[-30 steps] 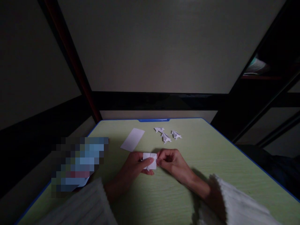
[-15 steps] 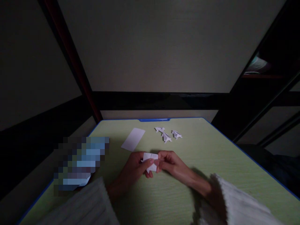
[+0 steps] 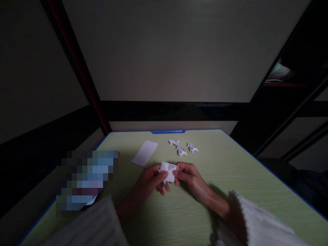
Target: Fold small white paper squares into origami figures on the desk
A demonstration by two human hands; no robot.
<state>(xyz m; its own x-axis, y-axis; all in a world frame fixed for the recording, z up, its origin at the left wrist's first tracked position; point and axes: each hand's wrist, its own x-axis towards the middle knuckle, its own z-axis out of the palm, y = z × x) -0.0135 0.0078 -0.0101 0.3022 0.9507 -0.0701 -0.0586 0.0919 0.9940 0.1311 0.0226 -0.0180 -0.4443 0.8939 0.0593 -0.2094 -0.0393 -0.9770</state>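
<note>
A small piece of folded white paper (image 3: 169, 172) is held between both hands, just above the table. My left hand (image 3: 151, 178) pinches its left side, thumb on top, with some fingertips showing below. At the right edge, my right hand (image 3: 189, 174) grips it between thumb and bent fingers. Crease lines and a small pointed flap show on the paper. Beyond the hands lie three folded paper figures shaped like frogs: one (image 3: 174, 142) touching or very near a second (image 3: 181, 151), and a third (image 3: 192, 147) to their right.
A flat white sheet of paper (image 3: 145, 153) lies left of the figures. A blurred-out rectangular object (image 3: 88, 182) rests at the table's left side. The pale green table (image 3: 230, 171) has a blue rim, and light panels stand behind it.
The folded paper has risen slightly and tilted. My thumbs have moved apart, my right thumb shifting to the paper's right edge, so more of its face shows.
</note>
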